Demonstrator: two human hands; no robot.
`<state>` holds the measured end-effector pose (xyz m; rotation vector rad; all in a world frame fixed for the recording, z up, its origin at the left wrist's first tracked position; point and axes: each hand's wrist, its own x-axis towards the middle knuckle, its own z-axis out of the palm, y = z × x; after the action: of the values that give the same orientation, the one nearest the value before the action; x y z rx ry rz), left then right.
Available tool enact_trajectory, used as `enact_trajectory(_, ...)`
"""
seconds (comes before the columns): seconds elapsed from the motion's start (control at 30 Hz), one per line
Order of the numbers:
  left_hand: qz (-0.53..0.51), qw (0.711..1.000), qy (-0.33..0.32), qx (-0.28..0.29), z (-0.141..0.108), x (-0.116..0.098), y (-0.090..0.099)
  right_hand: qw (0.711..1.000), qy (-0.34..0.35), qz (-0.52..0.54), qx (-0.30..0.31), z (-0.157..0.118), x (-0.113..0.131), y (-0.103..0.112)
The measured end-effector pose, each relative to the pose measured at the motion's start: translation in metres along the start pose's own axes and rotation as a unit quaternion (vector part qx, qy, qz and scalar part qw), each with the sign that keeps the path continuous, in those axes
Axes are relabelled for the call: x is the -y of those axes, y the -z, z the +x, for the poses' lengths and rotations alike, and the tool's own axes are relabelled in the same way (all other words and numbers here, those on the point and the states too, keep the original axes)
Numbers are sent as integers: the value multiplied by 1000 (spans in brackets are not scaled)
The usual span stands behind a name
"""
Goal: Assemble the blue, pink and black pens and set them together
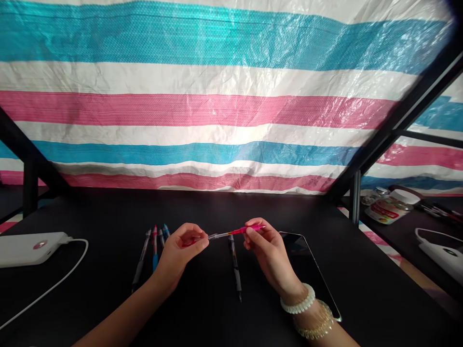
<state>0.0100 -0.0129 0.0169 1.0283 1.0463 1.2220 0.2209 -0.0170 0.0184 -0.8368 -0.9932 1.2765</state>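
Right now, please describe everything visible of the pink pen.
The pink pen is slim and looks plastic: bright pink at the right hand, clear in the middle, with a yellowish patch between. Its narrow tip points right, slightly raised in the picture; the left hand grips and partly hides the other end. Both hands hold it over the black table. I cannot tell if all parts are joined.
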Motion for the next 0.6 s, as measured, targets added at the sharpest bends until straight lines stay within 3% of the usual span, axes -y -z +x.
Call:
enact_trajectory(0.1, 78, 996, -36, -10, -3, -1, -1, 998, 14, -66, 20, -2, 4, -3)
enact_trajectory(0.3, 193, 963, -182, -47, -8, -3, -3, 980, 18, -167, 108, -8, 14, -11)
enact_trajectory(0.4, 218, 944, -240, -57, -9, -3, -3, 978, 28, -187, 82, -8, 11, -12)
enact_trajectory(0.6, 206, 945, -250, -47, -10, 1, -3, 968, 69, -233, 56, -5, 0, -9)
